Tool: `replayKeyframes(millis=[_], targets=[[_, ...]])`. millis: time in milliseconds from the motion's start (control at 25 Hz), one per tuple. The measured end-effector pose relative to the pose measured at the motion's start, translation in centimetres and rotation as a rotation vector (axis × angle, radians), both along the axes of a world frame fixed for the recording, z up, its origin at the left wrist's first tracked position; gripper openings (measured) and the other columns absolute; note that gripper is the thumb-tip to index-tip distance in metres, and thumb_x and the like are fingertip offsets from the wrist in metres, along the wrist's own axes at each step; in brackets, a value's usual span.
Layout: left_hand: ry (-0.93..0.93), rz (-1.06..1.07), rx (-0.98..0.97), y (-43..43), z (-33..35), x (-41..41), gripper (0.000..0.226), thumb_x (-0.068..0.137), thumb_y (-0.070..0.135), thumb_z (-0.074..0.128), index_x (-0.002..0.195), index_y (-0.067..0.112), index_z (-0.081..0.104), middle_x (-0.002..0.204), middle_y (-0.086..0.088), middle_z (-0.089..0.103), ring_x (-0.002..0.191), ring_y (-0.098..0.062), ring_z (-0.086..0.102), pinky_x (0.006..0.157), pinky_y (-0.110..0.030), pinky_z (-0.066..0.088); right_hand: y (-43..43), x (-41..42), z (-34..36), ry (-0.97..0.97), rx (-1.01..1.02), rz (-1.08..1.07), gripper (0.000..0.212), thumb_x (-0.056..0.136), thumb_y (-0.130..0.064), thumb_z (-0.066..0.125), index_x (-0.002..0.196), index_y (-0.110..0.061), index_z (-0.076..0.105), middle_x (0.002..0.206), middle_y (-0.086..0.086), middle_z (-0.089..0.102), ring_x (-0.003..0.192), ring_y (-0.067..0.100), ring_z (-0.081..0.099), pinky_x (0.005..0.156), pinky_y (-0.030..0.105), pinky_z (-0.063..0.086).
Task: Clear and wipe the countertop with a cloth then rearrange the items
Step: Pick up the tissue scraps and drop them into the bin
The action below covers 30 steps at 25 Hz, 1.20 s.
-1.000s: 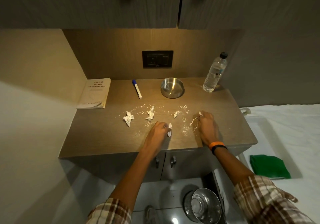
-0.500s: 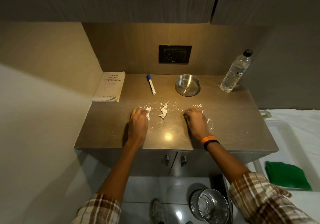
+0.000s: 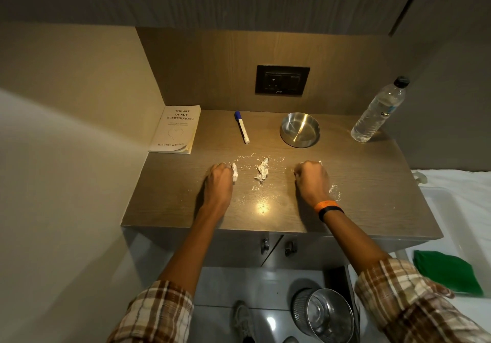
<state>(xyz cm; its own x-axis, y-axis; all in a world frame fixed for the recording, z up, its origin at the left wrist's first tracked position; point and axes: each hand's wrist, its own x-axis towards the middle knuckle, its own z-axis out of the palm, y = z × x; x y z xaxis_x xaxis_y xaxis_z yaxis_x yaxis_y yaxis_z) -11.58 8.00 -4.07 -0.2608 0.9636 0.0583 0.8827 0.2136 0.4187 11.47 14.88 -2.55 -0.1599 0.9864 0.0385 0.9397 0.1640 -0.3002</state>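
On the brown wooden countertop (image 3: 372,183) my left hand (image 3: 218,180) is closed around a crumpled white paper scrap (image 3: 235,172), which sticks out at its right side. My right hand (image 3: 312,179) is a fist on the counter with a bit of white paper (image 3: 320,162) showing at its top. One loose crumpled paper scrap (image 3: 262,173) lies between the hands. White crumbs (image 3: 334,190) are scattered around them. A green cloth (image 3: 449,271) lies on the white surface at the lower right.
Along the back stand a white book (image 3: 175,130), a blue-capped marker (image 3: 241,127), a steel bowl (image 3: 299,129) and a plastic water bottle (image 3: 380,111). A wall socket (image 3: 282,80) is above. A steel bin (image 3: 328,316) sits on the floor below the cupboard doors.
Both hands moved left across the counter, gathering paper scraps. The left hand went from the middle scrap to the leftmost one; the right hand closed over a scrap near the bowl.
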Motion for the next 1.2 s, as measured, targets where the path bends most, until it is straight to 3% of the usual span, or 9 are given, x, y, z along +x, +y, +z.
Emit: replayKeyframes(millis=[120, 240, 320, 480, 560, 800, 960, 1080, 1200], targets=[[-0.032, 0.014, -0.014, 0.3, 0.1, 0.0, 0.016, 0.090, 0.002, 0.067, 0.106, 0.005, 0.071, 0.109, -0.011, 0.069, 0.097, -0.020, 0.065, 0.082, -0.035, 0.060, 0.0, -2.5, 0.5, 0.210, 0.034, 0.051, 0.008, 0.090, -0.008, 0.068, 0.094, -0.006, 0.076, 0.090, 0.011, 0.076, 0.080, 0.024, 0.071, 0.073, 0.032, 0.060], [-0.030, -0.030, 0.023, 0.4, 0.3, 0.7, 0.018, 0.089, -0.001, 0.067, 0.106, 0.005, 0.071, 0.111, -0.011, 0.069, 0.098, -0.020, 0.065, 0.083, -0.034, 0.060, -0.2, -5.3, 0.6, 0.298, 0.075, 0.179, 0.017, 0.090, -0.009, 0.068, 0.106, -0.008, 0.073, 0.107, 0.009, 0.074, 0.091, 0.021, 0.070, 0.083, 0.034, 0.061], [-0.050, -0.038, 0.043, 0.5, 0.3, 1.2, 0.018, 0.090, 0.000, 0.065, 0.106, 0.007, 0.069, 0.112, -0.010, 0.068, 0.097, -0.017, 0.063, 0.083, -0.032, 0.060, -0.6, -6.4, 0.2, 0.208, 0.047, 0.282, 0.016, 0.090, -0.007, 0.065, 0.105, -0.007, 0.073, 0.114, 0.010, 0.070, 0.098, 0.023, 0.068, 0.085, 0.037, 0.059], [-0.143, -0.009, 0.023, -0.3, 0.5, 2.7, 0.016, 0.095, 0.002, 0.056, 0.101, 0.013, 0.066, 0.112, -0.008, 0.066, 0.083, -0.007, 0.058, 0.074, -0.023, 0.054, -1.9, -6.0, -0.4, 0.007, 0.066, 0.344, 0.012, 0.088, -0.006, 0.064, 0.097, -0.008, 0.072, 0.106, 0.010, 0.070, 0.100, 0.027, 0.063, 0.083, 0.040, 0.055], [-0.130, -0.041, 0.061, -1.2, 1.2, 4.3, 0.017, 0.092, 0.000, 0.061, 0.106, 0.007, 0.068, 0.114, -0.011, 0.066, 0.096, -0.019, 0.065, 0.084, -0.031, 0.059, -3.1, -4.5, 0.3, 0.074, 0.123, 0.337, 0.013, 0.086, -0.006, 0.066, 0.097, -0.007, 0.073, 0.105, 0.010, 0.071, 0.099, 0.027, 0.064, 0.083, 0.038, 0.056], [-0.243, -0.172, 0.248, -7.3, 1.0, 13.6, 0.017, 0.087, 0.003, 0.072, 0.103, 0.006, 0.073, 0.104, -0.009, 0.073, 0.096, -0.020, 0.066, 0.083, -0.019, 0.047, -12.5, 7.2, -0.5, 0.416, 0.189, 0.172, 0.018, 0.085, -0.006, 0.072, 0.101, -0.012, 0.075, 0.104, 0.003, 0.075, 0.096, 0.016, 0.066, 0.084, 0.028, 0.055], [-0.373, -0.243, 0.153, -13.1, -5.6, 22.8, 0.014, 0.087, 0.001, 0.067, 0.098, 0.008, 0.072, 0.099, -0.008, 0.072, 0.091, -0.020, 0.064, 0.080, -0.012, 0.037, -19.6, 15.2, -7.0, 0.490, 0.080, -0.017, 0.017, 0.086, -0.006, 0.070, 0.099, -0.015, 0.076, 0.100, 0.000, 0.076, 0.093, 0.012, 0.066, 0.083, 0.020, 0.052], [-0.466, -0.252, -0.126, -15.8, -14.9, 29.4, 0.013, 0.091, 0.008, 0.066, 0.103, 0.011, 0.072, 0.105, -0.006, 0.072, 0.096, -0.021, 0.067, 0.080, -0.018, 0.045, -22.4, 20.2, -16.0, 0.399, -0.179, -0.168, 0.012, 0.087, -0.006, 0.062, 0.086, -0.004, 0.073, 0.088, 0.009, 0.073, 0.081, 0.023, 0.065, 0.074, 0.035, 0.053], [-0.438, -0.277, -0.327, -16.4, -26.3, 34.6, 0.016, 0.094, 0.012, 0.064, 0.109, 0.011, 0.070, 0.112, -0.007, 0.072, 0.104, -0.022, 0.068, 0.084, -0.021, 0.049, -23.7, 23.9, -26.6, 0.317, -0.314, -0.321, 0.018, 0.085, -0.006, 0.058, 0.069, -0.002, 0.063, 0.071, 0.010, 0.065, 0.064, 0.025, 0.058, 0.060, 0.035, 0.047]])
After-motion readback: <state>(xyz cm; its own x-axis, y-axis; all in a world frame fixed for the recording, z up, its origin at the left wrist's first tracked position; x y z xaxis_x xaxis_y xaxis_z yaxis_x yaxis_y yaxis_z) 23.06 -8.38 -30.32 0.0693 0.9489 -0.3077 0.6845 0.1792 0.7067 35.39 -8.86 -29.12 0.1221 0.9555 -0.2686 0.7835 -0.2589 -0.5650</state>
